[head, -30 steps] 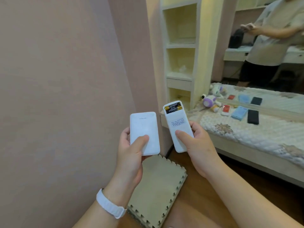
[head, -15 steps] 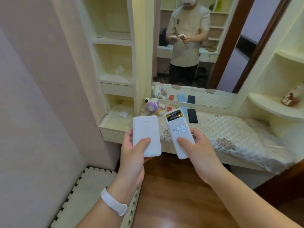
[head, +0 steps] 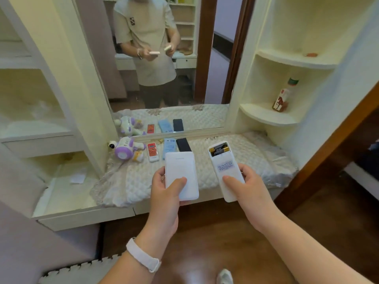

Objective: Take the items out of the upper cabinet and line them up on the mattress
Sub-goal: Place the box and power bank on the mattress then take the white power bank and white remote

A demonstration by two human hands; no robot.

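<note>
Could read no word or number in full. Saw only a faint pale mark near the top of the white power bank (head: 180, 171), too weak to spell out. Noticed a small label with lines of blue print on the back of the white remote (head: 224, 167), too fine to read. Found blurred print on the black-and-gold batteries (head: 219, 149) in its open compartment. Made out a pale label patch on the red item (head: 152, 150) and dark small print on the light blue item (head: 169, 145), both illegible. Saw a red and white label with a dark figure on the bottle (head: 284, 97), without clear letters.
</note>
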